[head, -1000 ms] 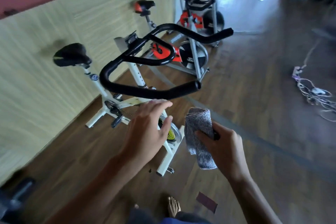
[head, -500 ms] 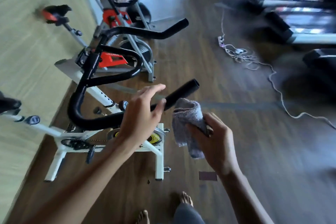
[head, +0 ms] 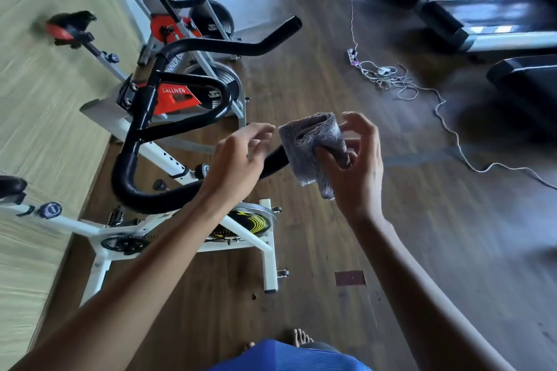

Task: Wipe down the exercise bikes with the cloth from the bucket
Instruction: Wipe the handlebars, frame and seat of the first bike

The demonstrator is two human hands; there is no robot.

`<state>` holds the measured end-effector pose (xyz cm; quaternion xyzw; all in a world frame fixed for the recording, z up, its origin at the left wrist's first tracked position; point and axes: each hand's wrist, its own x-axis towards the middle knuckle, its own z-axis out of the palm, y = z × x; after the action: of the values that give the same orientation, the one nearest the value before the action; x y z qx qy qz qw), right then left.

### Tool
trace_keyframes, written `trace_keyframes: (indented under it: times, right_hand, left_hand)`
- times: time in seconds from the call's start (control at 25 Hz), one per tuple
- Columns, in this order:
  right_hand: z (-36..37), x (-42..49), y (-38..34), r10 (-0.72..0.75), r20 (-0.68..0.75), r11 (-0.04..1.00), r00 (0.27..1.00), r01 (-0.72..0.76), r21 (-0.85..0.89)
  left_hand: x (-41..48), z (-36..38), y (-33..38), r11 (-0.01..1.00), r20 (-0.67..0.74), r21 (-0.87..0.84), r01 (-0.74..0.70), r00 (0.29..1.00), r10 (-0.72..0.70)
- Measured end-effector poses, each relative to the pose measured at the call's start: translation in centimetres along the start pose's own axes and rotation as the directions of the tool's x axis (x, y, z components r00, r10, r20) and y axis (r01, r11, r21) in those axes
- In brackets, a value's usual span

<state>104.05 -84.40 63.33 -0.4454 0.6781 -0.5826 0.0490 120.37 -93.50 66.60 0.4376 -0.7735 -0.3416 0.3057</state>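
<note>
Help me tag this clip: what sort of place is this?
Most likely a gym: a row of exercise bikes along the wall and treadmills across the wooden floor.

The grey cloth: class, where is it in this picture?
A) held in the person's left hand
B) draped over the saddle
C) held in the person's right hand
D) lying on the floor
C: the right hand pinches the folded grey cloth, thumb across it, while the left hand beside it has relaxed fingers and grips nothing.
</note>
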Motion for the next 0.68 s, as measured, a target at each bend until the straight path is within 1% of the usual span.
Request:
trace_keyframes:
  times: [0.04,0.12,0.2,0.28,0.36,0.44,0.52,0.6,0.68]
  right_hand:
    - [0.4,-0.2,0.3,-0.071,-0.046,0.997,0.996,0.071,-0.003]
    - [1.1,-0.7,1.3,-0.283,-0.091,0.958,0.955,0.276,-0.079]
    - [1.9,-0.6,2.3,-0.445,-0.085,0.888,0.892,0.427,-0.169]
    - [2.4,-0.4,3.1,-0.532,-0.051,0.831,0.845,0.509,-0.225]
    - [2.8,-0.3,3.5,-0.554,0.004,0.803,0.832,0.536,-0.259]
    - [3.3,-0.4,3.5,-0.538,0.069,0.799,0.840,0.534,-0.277]
    - [3.6,-0.7,3.1,-0.508,0.132,0.813,0.851,0.525,-0.252]
    - [3.8,-0.8,3.1,-0.503,0.185,0.812,0.844,0.535,-0.233]
    - [3.9,-0.4,3.5,-0.506,0.211,0.783,0.837,0.548,-0.295]
  left_hand:
    - [0.0,0.2,0.1,1.000,0.013,-0.006,-0.002,1.000,0.002]
    - [-0.1,0.6,0.2,1.000,0.043,-0.009,-0.006,0.999,0.007]
    - [-0.1,0.6,0.3,1.000,0.069,0.005,0.009,0.998,-0.009]
    - [-0.2,0.6,0.1,1.000,0.088,0.017,0.018,0.996,-0.019]
    - [-0.1,0.5,0.0,1.000,0.099,0.010,0.019,0.995,-0.020]
    - [-0.1,0.4,0.0,1.000,0.104,0.015,0.009,0.995,-0.010]
    - [-0.2,0.3,0.0,1.000,0.101,0.018,-0.008,0.995,0.007]
    - [-0.5,0.2,-0.1,1.000,0.096,0.022,-0.014,0.995,0.012]
    - [-0.8,0.0,-0.2,0.998,0.085,0.054,-0.017,0.996,0.013]
